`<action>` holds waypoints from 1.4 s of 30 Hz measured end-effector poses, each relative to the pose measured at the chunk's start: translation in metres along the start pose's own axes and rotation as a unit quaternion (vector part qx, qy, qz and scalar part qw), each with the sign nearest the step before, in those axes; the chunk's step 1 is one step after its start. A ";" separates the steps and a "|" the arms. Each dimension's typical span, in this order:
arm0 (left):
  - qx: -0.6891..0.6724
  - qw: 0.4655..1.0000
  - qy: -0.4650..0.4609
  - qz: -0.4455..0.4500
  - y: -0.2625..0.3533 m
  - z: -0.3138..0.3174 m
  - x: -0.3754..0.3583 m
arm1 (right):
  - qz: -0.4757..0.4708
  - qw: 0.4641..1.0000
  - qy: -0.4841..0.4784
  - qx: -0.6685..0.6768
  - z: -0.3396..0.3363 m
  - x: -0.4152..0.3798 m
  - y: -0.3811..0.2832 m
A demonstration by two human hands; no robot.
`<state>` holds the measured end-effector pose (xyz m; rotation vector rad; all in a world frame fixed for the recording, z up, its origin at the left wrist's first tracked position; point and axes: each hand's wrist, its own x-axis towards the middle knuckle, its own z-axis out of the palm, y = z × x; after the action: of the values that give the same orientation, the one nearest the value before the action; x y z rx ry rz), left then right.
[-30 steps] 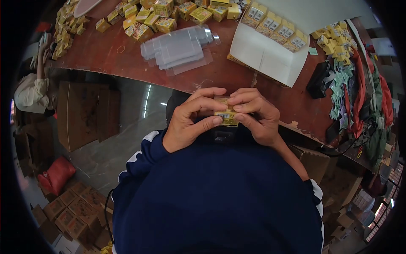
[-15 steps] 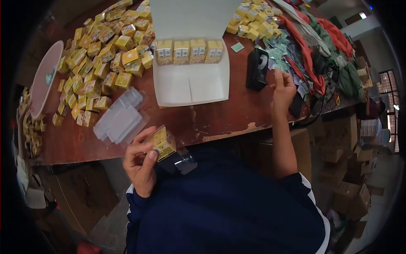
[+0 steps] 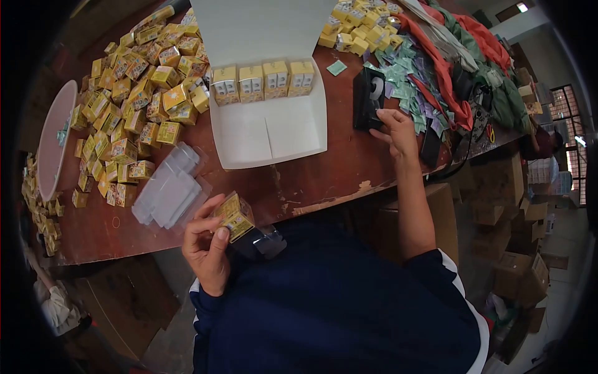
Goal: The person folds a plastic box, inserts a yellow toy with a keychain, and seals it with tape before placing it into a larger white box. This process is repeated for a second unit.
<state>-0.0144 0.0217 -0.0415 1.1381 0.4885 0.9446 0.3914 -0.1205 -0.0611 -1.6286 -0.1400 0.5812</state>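
My left hand (image 3: 210, 249) pinches a small yellow printed box (image 3: 235, 219) between thumb and fingers. Around this box is a clear plastic package (image 3: 269, 242), its loose flap spread toward my dark blue shirt. At the near end of a black tape dispenser (image 3: 360, 106) is my right hand (image 3: 397, 134), with thumb and index finger apart. Whether a fingertip touches tape there is too small to see. Left of the white open carton (image 3: 272, 159) lie flat clear plastic packages (image 3: 168, 190). Several yellow boxes (image 3: 251, 84) stand in a row along the carton's back wall.
Many yellow boxes (image 3: 128, 112) are heaped at the left, beside a pink tray (image 3: 57, 143). More yellow boxes (image 3: 364, 28) and green and purple packets (image 3: 405, 75) lie at the back right, near red cloth (image 3: 436, 53). Cardboard boxes (image 3: 514, 274) stand on the floor.
My right hand has come down and left to the tape dispenser's near end, its fingers opening out. My left hand still holds the yellow box. The view has shifted slightly.
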 end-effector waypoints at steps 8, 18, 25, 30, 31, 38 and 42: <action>-0.007 1.000 0.006 -0.022 -0.006 -0.003 -0.005 | -0.032 0.985 -0.071 0.156 -0.010 0.000 0.015; -0.004 0.999 -0.001 -0.040 -0.009 0.000 -0.006 | -0.120 0.982 -0.042 0.143 0.003 -0.010 0.027; -0.028 0.999 0.000 -0.043 -0.007 0.003 -0.005 | -0.182 0.981 0.023 0.062 0.013 -0.005 0.046; 0.007 1.000 -0.001 0.024 0.001 0.007 0.005 | -0.199 0.978 0.046 0.032 0.010 -0.007 0.039; 0.025 0.998 -0.010 0.054 0.005 0.006 0.007 | -0.212 0.976 0.045 -0.011 0.004 -0.002 0.041; 0.016 0.995 -0.039 0.094 0.021 0.015 0.012 | -0.219 0.975 0.011 -0.030 -0.016 0.010 0.040; 0.017 0.994 -0.038 0.101 0.024 0.016 0.011 | -0.264 0.951 0.049 -0.150 -0.026 -0.001 0.031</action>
<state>-0.0057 0.0247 -0.0126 1.2662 0.3328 1.0665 0.3949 -0.1488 -0.0899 -1.8119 -0.5947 0.0640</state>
